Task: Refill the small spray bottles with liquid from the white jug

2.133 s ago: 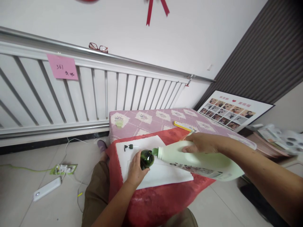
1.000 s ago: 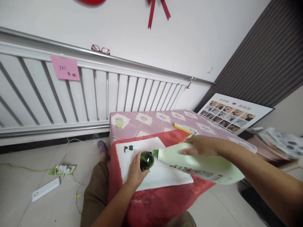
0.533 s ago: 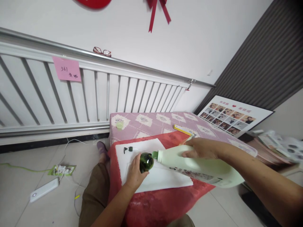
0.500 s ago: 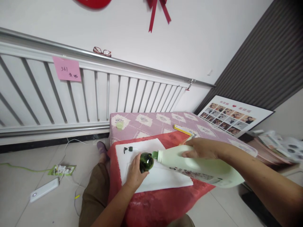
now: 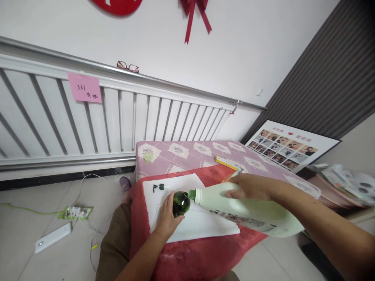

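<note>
My left hand (image 5: 167,218) is wrapped round a dark green pump bottle (image 5: 181,203) without its top, over the white sheet (image 5: 202,223). In my right hand (image 5: 249,187) is a large pale green jug (image 5: 254,210), gripped at its handle and tilted almost level. Its green spout (image 5: 191,194) meets the mouth of the small bottle; whether liquid runs between them I cannot make out. A dark pump head (image 5: 159,187) with a clear tube lies on the sheet, left of the bottle. Farther back, a pale green cap (image 5: 148,157) rests on the patterned cloth.
A red cloth (image 5: 187,261) lies under the sheet, over the purple patterned tablecloth (image 5: 190,150). A yellow-edged box cutter (image 5: 227,162) is near my right hand. Behind the table runs a white radiator (image 5: 164,113). A power strip (image 5: 76,212) and white power bank (image 5: 53,237) are on the floor.
The view has shifted slightly, so the surroundings sit a little lower. Both hands keep hold of the bottle and the jug, with the spout still at the bottle's mouth.
</note>
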`<state>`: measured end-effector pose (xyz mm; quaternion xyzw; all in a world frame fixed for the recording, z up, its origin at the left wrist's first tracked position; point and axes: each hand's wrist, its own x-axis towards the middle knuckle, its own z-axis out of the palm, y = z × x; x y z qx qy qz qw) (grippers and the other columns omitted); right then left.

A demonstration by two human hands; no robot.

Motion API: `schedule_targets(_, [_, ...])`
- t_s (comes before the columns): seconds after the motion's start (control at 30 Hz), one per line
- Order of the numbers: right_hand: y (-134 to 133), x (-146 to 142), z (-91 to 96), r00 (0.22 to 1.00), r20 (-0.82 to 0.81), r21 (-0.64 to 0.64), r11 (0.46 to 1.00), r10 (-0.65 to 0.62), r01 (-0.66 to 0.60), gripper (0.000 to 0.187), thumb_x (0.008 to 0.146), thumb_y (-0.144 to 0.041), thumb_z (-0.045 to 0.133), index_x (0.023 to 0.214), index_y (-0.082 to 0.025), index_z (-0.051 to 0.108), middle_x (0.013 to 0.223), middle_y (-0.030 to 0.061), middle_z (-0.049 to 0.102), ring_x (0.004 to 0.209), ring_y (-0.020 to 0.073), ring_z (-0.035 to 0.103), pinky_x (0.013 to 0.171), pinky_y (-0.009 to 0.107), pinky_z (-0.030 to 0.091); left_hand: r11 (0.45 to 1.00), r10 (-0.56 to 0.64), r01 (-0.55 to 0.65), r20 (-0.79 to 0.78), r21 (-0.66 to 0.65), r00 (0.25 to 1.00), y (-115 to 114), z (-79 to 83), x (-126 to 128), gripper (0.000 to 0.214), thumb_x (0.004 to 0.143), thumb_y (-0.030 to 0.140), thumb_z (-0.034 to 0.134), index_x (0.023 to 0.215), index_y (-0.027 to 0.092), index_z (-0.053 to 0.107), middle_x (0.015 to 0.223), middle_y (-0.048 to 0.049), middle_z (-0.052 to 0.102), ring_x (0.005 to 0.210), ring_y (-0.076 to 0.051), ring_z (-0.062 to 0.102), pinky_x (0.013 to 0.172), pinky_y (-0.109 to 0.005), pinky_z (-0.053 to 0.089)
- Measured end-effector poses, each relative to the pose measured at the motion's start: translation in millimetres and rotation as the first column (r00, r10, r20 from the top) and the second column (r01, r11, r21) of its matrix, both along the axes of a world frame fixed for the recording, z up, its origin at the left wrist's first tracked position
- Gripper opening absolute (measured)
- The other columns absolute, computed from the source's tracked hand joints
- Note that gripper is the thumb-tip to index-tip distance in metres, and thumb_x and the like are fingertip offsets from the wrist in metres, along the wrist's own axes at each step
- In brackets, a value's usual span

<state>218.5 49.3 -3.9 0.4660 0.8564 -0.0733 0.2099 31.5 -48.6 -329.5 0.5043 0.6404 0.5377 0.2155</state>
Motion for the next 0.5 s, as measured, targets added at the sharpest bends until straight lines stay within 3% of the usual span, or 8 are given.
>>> schedule_targets(0.33, [-5.6, -4.4, 5.1, 1.000, 0.001, -0.053, 0.998, -0.018, 0.018, 0.051, 0.074, -0.061, 0.054, 0.101, -0.020, 0.066, 0.107, 0.0139, 0.069, 0.095, 0.0345, 0.064, 0.075, 0.040, 0.045, 1.000, 0.000, 0.000, 0.028, 0.001, 1.000, 1.5, -4.0, 1.4, 0.095, 0.060, 0.017, 0.071, 0.144, 0.024, 0.026, 0.147, -0.0097, 0.039, 0.137, -0.030, 0.034, 0.114, -0.048, 0.028])
schedule_targets(0.5, [-5.8, -4.5, 5.4, 1.000, -0.011, -0.063, 0.998, -0.021, 0.020, 0.043, 0.074, -0.058, 0.054, 0.094, -0.021, 0.066, 0.099, 0.0116, 0.071, 0.087, 0.0315, 0.066, 0.070, 0.038, 0.045, 1.000, 0.010, -0.010, 0.016, 0.005, 1.000, 2.0, -3.4, 2.6, 0.096, 0.060, 0.018, 0.070, 0.145, 0.024, 0.025, 0.147, -0.0093, 0.039, 0.137, -0.030, 0.034, 0.114, -0.046, 0.028])
